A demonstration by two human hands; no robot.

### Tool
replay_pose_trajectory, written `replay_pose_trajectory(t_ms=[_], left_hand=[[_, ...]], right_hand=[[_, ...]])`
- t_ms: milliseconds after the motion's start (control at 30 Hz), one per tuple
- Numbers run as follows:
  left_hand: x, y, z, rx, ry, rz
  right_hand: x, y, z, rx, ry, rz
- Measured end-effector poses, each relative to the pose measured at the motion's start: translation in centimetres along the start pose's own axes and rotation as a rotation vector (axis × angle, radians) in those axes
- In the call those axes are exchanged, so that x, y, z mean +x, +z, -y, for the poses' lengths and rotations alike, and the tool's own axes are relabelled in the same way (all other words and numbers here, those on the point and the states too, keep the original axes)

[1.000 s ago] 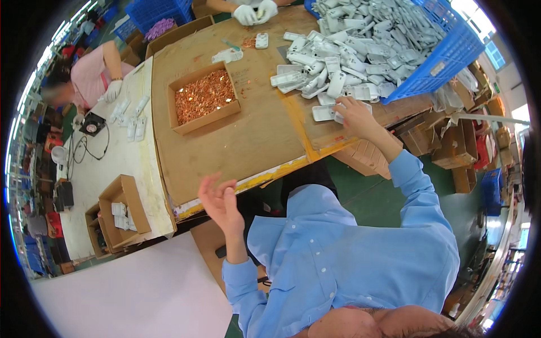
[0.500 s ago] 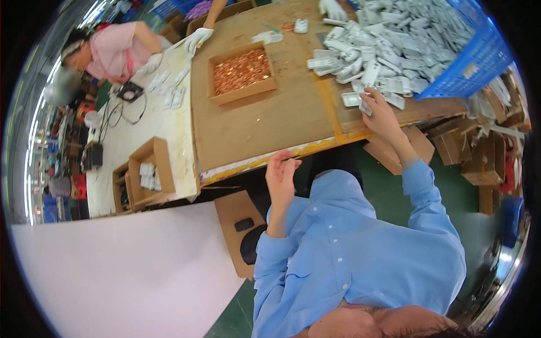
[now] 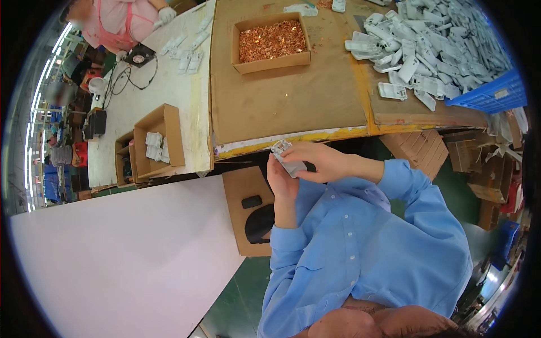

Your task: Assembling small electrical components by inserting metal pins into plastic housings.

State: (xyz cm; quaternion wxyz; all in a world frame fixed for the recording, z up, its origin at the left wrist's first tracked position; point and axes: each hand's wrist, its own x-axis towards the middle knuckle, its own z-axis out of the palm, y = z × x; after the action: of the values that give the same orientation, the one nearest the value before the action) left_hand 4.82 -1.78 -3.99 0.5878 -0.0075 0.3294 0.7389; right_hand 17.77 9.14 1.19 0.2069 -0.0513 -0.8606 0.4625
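Observation:
Just off the table's front edge, both my hands are closed on one white plastic casing [image 3: 291,164]. My left hand [image 3: 280,181] cradles it from the left and below. From the right, my right hand [image 3: 322,161] grips its side, thumb and fingers apart around it. The casing's top end, with small cut-outs, shows above my fingers; its lower part is partly covered. Whether my left fingers also hold a small piece is hidden. A large heap of similar white casings [image 3: 434,56] lies at the far right, and a cardboard box of small copper-coloured pieces [image 3: 239,69] stands at the far middle.
A blue plastic crate [image 3: 490,93] lies beside the heap. On the left white table are a cardboard box [image 3: 176,135] with white parts, a cable [image 3: 115,84] and several casings. A person in pink [image 3: 121,22], white gloves on, works there. Cardboard boxes [image 3: 487,180] stand at right.
My right hand has come back from the heap with a casing, and it now meets my left hand. The view has shifted, and the gloved hands at the far edge are out of sight.

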Motion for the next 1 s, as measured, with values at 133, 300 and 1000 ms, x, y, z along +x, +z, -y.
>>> replay_pose_trajectory(t_ms=[133, 300, 1000], left_hand=[[0.0, -1.1, -0.7, -0.095, 0.07, -0.02], [-0.1, -1.0, -1.5, -0.079, 0.118, -0.005], [-1.0, 2.9, 1.6, 0.184, 0.177, -0.114]], right_hand=[[3.1, 0.3, -1.5, 0.104, 0.01, -0.135], [8.7, -2.9, -6.0, -0.411, 0.061, -0.15], [2.6, -1.2, 1.1, -0.158, 0.071, -0.114]])
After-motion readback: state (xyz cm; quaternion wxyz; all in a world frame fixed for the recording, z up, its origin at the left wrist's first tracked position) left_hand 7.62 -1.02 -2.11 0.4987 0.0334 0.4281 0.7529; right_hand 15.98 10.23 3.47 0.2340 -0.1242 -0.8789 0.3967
